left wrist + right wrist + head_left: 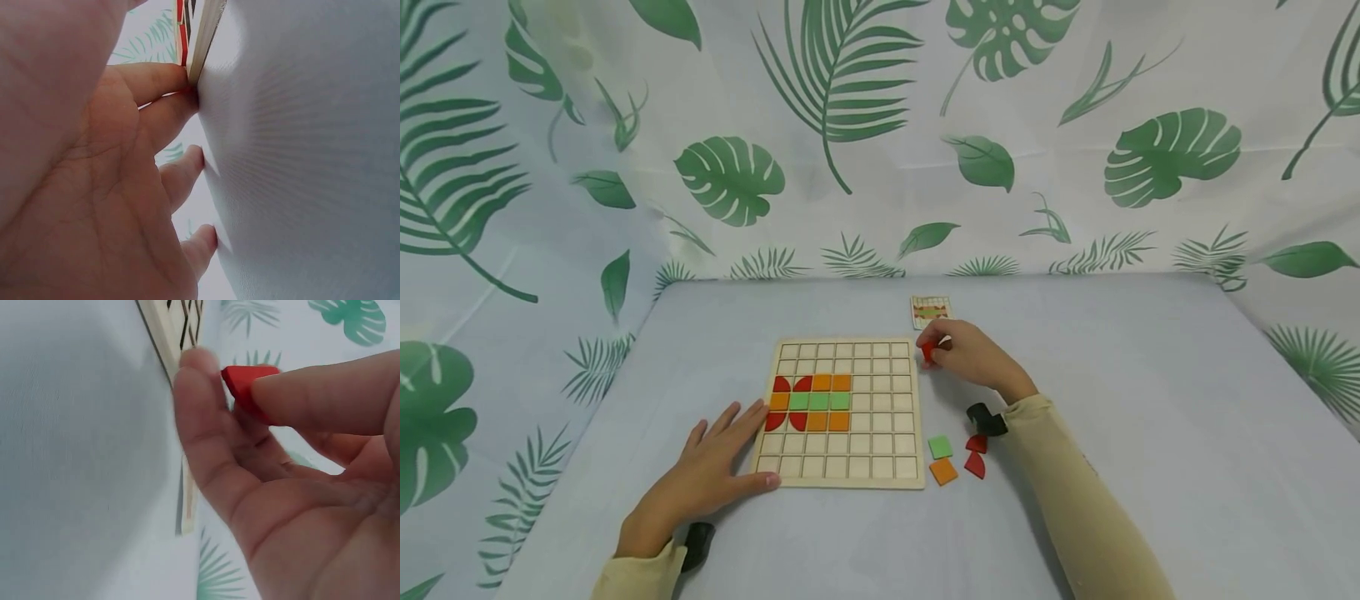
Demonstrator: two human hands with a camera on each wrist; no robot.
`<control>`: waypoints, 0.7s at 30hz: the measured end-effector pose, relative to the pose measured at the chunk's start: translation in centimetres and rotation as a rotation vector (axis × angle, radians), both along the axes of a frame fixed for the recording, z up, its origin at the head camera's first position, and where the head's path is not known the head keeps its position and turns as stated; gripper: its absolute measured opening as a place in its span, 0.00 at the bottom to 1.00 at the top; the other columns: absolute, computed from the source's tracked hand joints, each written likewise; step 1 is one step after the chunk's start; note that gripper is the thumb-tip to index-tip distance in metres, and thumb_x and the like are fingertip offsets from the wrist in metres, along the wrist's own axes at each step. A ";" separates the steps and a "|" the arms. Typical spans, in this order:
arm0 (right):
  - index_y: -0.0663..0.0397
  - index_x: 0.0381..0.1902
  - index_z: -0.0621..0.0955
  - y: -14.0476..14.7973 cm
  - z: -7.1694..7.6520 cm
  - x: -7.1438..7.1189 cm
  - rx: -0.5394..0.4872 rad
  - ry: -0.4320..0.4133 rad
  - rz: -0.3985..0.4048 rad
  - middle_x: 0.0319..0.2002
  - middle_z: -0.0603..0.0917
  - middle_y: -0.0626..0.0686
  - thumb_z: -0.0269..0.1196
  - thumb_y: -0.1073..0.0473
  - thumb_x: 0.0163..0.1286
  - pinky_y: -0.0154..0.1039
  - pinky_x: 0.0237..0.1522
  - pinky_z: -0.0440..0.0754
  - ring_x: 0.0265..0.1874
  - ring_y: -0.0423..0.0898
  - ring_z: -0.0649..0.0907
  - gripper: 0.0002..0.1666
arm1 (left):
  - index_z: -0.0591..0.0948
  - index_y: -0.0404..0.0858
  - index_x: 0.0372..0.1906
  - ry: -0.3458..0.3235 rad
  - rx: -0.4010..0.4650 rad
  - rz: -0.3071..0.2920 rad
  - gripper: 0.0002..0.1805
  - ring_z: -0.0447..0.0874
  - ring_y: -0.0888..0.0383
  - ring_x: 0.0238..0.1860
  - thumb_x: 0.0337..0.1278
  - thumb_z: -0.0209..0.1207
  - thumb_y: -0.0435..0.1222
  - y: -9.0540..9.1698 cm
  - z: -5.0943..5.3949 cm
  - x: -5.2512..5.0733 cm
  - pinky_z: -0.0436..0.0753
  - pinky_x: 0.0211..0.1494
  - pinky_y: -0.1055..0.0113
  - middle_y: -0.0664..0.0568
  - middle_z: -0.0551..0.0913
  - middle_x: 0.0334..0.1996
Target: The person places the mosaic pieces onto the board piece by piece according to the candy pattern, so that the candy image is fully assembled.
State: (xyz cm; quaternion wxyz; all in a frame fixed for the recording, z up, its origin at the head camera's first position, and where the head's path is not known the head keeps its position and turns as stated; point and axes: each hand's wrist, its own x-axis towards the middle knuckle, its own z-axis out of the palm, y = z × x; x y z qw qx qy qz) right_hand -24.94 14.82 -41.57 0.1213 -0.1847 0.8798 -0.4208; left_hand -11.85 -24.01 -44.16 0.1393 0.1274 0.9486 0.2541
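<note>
A light wooden grid board (883, 458) lies on the table, with red, orange and green tiles in its left and middle cells. My left hand (711, 467) rests with spread fingers at the board's left edge; in the left wrist view its fingertips touch the board's side (203, 44) and the table. At the board's upper right corner my right hand (973, 358) pinches a red piece (927, 352) between thumb and fingers. The right wrist view shows this red piece (247, 387) held above the table, next to the board's edge (159, 337).
Behind the right hand lies a small pattern card (931, 308). Right of the board are a green tile (940, 447), an orange tile (943, 472) and two red quarter-round pieces (975, 465), near the right forearm. A leaf-print cloth hangs behind the table.
</note>
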 end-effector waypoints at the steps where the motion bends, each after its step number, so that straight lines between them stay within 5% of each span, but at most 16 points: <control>1: 0.69 0.53 0.83 -0.2 0.0 -0.1 -0.021 -0.003 0.007 0.46 0.85 0.60 0.55 0.74 0.76 0.45 0.48 0.85 0.40 0.52 0.85 0.13 | 0.61 0.37 0.85 -0.002 0.000 0.002 0.58 0.46 0.31 0.84 0.58 0.73 0.60 0.0 0.0 0.0 0.41 0.77 0.24 0.41 0.60 0.84; 11: 0.68 0.58 0.83 -2.6 -0.1 -0.2 -0.069 0.060 0.011 0.42 0.86 0.56 0.62 0.73 0.75 0.43 0.43 0.85 0.38 0.50 0.85 0.16 | 0.61 0.39 0.86 -0.033 0.005 0.026 0.58 0.44 0.33 0.84 0.58 0.75 0.59 0.1 0.0 0.0 0.37 0.78 0.26 0.42 0.59 0.84; 21: 0.63 0.44 0.84 -4.9 0.0 0.0 -0.161 0.022 0.007 0.36 0.87 0.55 0.66 0.71 0.73 0.41 0.40 0.85 0.36 0.53 0.89 0.04 | 0.61 0.39 0.85 -0.034 0.022 0.028 0.58 0.44 0.33 0.84 0.58 0.74 0.59 0.1 0.3 0.2 0.38 0.78 0.26 0.42 0.60 0.84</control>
